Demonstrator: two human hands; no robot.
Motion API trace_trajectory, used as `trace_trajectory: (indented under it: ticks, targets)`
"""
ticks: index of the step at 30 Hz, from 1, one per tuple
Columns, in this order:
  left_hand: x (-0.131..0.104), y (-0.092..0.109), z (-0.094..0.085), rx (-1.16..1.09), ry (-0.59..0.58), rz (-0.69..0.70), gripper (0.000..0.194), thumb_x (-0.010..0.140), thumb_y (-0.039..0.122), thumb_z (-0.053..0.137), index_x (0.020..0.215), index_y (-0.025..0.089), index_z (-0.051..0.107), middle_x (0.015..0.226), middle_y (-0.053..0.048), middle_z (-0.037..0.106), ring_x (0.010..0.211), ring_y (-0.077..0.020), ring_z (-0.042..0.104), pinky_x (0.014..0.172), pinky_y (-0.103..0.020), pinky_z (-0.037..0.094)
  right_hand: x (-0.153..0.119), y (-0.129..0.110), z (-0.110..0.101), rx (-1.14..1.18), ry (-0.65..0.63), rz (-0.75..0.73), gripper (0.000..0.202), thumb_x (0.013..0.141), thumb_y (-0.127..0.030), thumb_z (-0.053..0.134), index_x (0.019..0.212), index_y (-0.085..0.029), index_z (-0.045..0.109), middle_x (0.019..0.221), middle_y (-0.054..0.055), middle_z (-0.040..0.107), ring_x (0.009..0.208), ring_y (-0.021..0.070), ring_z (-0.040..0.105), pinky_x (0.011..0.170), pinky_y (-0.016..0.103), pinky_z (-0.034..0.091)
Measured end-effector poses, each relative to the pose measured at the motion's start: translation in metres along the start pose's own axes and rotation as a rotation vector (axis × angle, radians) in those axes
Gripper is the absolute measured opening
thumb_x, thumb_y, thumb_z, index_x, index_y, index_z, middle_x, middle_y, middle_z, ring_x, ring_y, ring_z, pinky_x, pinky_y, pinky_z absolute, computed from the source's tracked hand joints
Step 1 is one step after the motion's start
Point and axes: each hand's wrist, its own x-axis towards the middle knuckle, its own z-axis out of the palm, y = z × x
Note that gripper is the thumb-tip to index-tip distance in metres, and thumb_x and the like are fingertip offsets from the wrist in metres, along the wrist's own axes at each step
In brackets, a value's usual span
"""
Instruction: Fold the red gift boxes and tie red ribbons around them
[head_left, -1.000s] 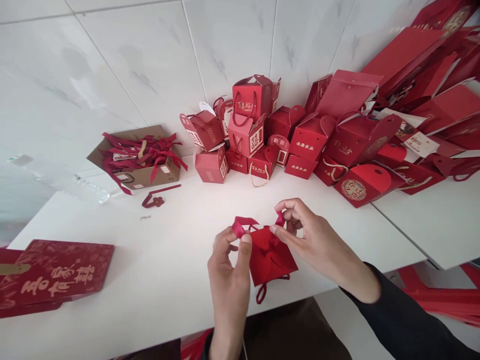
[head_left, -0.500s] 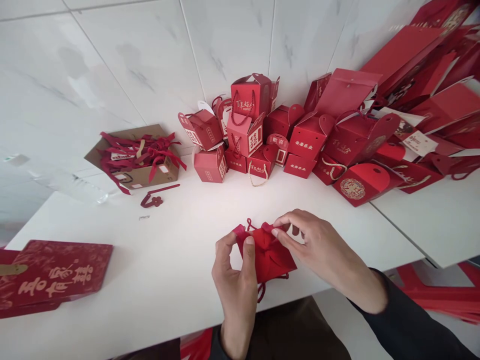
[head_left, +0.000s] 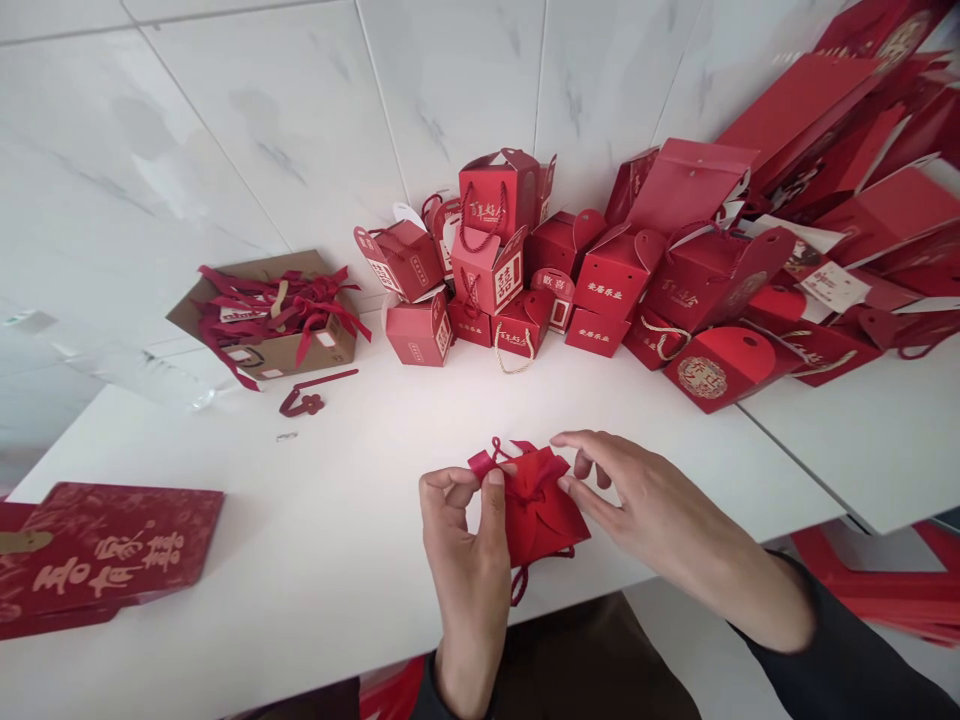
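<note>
A small red gift box [head_left: 544,525] sits near the table's front edge, with a red ribbon [head_left: 534,482] knotted in a bow across its folded top. My left hand [head_left: 466,540] pinches the left loop of that ribbon between thumb and fingers. At the box's upper right, my right hand [head_left: 630,500] hovers with thumb and index finger apart and nothing between them. A dark red cord shows behind the box and below its lower left corner. The box's underside is hidden.
Several red gift boxes [head_left: 487,265] are stacked along the tiled wall. A cardboard box [head_left: 334,345] of red ribbons stands at back left, with a dark red flower-shaped piece [head_left: 311,404] before it. A large printed red bag [head_left: 142,540] lies at left.
My right hand has let go of the ribbon's right loop and drawn slightly right, fingers parted. My left hand has stayed on the left loop. The bow's middle now shows more plainly.
</note>
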Motion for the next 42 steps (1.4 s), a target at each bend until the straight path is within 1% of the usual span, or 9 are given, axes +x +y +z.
trace_trajectory:
  ticks: [2, 4, 6, 9, 18, 26, 32, 37, 42]
  targets:
    - [0.000, 0.002, 0.000, 0.016, 0.005, -0.027, 0.035, 0.090, 0.045, 0.070, 0.108, 0.023, 0.048, 0.087, -0.005, 0.077, 0.083, -0.0193, 0.075, 0.071, -0.030, 0.058, 0.001, 0.004, 0.001, -0.031, -0.005, -0.014, 0.020, 0.099, -0.024, 0.051, 0.117, -0.025, 0.059, 0.096, 0.005, 0.067, 0.083, 0.0237, 0.067, 0.072, 0.039, 0.053]
    - [0.001, 0.003, -0.001, 0.037, -0.002, -0.048, 0.041, 0.090, 0.046, 0.070, 0.117, 0.023, 0.051, 0.086, -0.003, 0.076, 0.080, -0.0175, 0.074, 0.073, -0.029, 0.058, 0.003, 0.005, 0.002, -0.050, -0.013, -0.032, 0.009, 0.099, -0.023, 0.051, 0.099, -0.024, 0.060, 0.092, 0.004, 0.066, 0.083, 0.0240, 0.066, 0.072, 0.038, 0.052]
    - [0.002, 0.004, -0.002, 0.032, -0.043, -0.064, 0.036, 0.090, 0.047, 0.070, 0.111, 0.021, 0.059, 0.087, -0.005, 0.077, 0.082, -0.0177, 0.073, 0.075, -0.028, 0.058, 0.005, 0.004, 0.002, -0.032, 0.001, -0.060, 0.013, 0.100, -0.022, 0.050, 0.089, -0.024, 0.058, 0.091, 0.005, 0.065, 0.086, 0.0240, 0.066, 0.074, 0.038, 0.052]
    - [0.004, 0.006, -0.003, -0.010, -0.125, -0.062, 0.029, 0.092, 0.049, 0.066, 0.093, 0.019, 0.063, 0.090, -0.007, 0.077, 0.086, -0.0196, 0.073, 0.077, -0.030, 0.058, 0.006, -0.002, -0.003, 0.057, 0.023, -0.110, 0.014, 0.101, -0.022, 0.048, 0.093, -0.025, 0.059, 0.095, 0.005, 0.067, 0.086, 0.0225, 0.067, 0.079, 0.038, 0.053]
    - [0.008, 0.015, 0.005, 0.098, -0.223, -0.078, 0.026, 0.092, 0.045, 0.063, 0.087, 0.020, 0.069, 0.072, -0.001, 0.067, 0.066, -0.0140, 0.062, 0.062, -0.024, 0.050, 0.009, -0.020, -0.016, 0.416, -0.131, -0.054, 0.013, 0.098, -0.027, 0.057, 0.094, -0.028, 0.070, 0.096, 0.000, 0.066, 0.080, 0.0145, 0.065, 0.066, 0.025, 0.053]
    - [0.008, 0.022, 0.005, 0.357, -0.372, 0.018, 0.034, 0.099, 0.041, 0.048, 0.094, 0.022, 0.076, 0.075, -0.005, 0.067, 0.082, -0.0227, 0.063, 0.076, -0.035, 0.048, 0.014, -0.023, -0.013, 0.691, -0.187, 0.025, 0.006, 0.098, -0.028, 0.059, 0.097, -0.026, 0.065, 0.091, -0.004, 0.069, 0.084, 0.0140, 0.066, 0.075, 0.025, 0.053]
    - [0.008, 0.024, -0.001, 0.474, -0.494, 0.078, 0.025, 0.096, 0.029, 0.049, 0.099, 0.022, 0.073, 0.087, -0.006, 0.071, 0.083, -0.0219, 0.058, 0.078, -0.035, 0.045, 0.016, -0.021, -0.011, 0.714, -0.142, 0.034, 0.003, 0.097, -0.028, 0.061, 0.098, -0.026, 0.062, 0.089, -0.004, 0.067, 0.084, 0.0135, 0.065, 0.077, 0.026, 0.052]
    - [0.010, 0.021, 0.001, 0.385, -0.427, -0.029, 0.025, 0.094, 0.032, 0.054, 0.102, 0.021, 0.074, 0.090, -0.007, 0.072, 0.086, -0.0226, 0.062, 0.075, -0.033, 0.047, 0.015, -0.015, -0.015, 0.594, -0.172, 0.033, 0.011, 0.093, -0.025, 0.064, 0.102, -0.026, 0.060, 0.103, -0.003, 0.066, 0.083, 0.0126, 0.064, 0.075, 0.026, 0.054]
    - [0.011, 0.021, 0.002, 0.316, -0.420, -0.059, 0.022, 0.093, 0.033, 0.057, 0.099, 0.020, 0.073, 0.081, -0.005, 0.068, 0.080, -0.0198, 0.062, 0.070, -0.029, 0.047, 0.013, -0.012, -0.011, 0.468, -0.103, 0.020, 0.009, 0.096, -0.023, 0.057, 0.099, -0.026, 0.065, 0.093, -0.003, 0.069, 0.077, 0.0125, 0.065, 0.065, 0.023, 0.052]
